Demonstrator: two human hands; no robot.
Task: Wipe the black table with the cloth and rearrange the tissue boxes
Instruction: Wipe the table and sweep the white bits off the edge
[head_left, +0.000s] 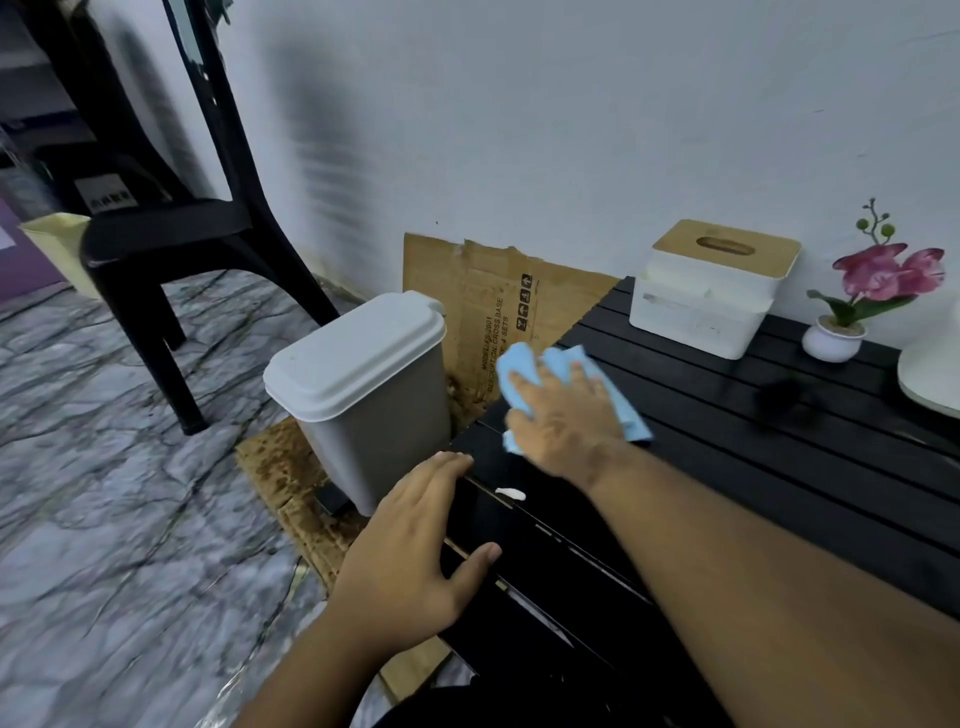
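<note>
My right hand (563, 415) flat on blue cloth (540, 364), pressing black worktop (727, 415). Left hand (415, 545) open, steadying edge. Wipe toward white speck (510, 493) at 6 o'clock.

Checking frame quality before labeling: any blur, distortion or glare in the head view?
Head view: motion smear on the wall and floor; wide-angle bending at the chair; dim, even light, no glare; right hand on the blue cloth and the tissue box fairly sharp.
</note>
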